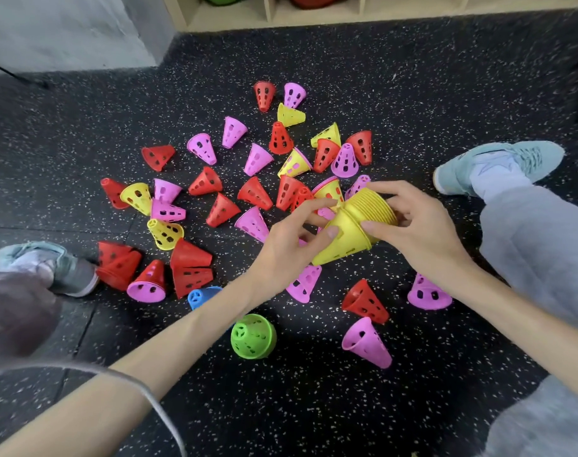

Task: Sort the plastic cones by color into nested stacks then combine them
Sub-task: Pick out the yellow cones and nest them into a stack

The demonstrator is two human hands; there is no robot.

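We look down on a black speckled rubber floor (413,94). Red cones (158,156), pink cones (366,343), yellow cones (165,233) lie scattered. One green cone (254,336) sits nearest us.

loose cones (254,192) lie scattered mid-floor (314,407), a nested stack (356,225) held above them between both hands, one shoe (498,166) right, the other shoe (46,265) left.
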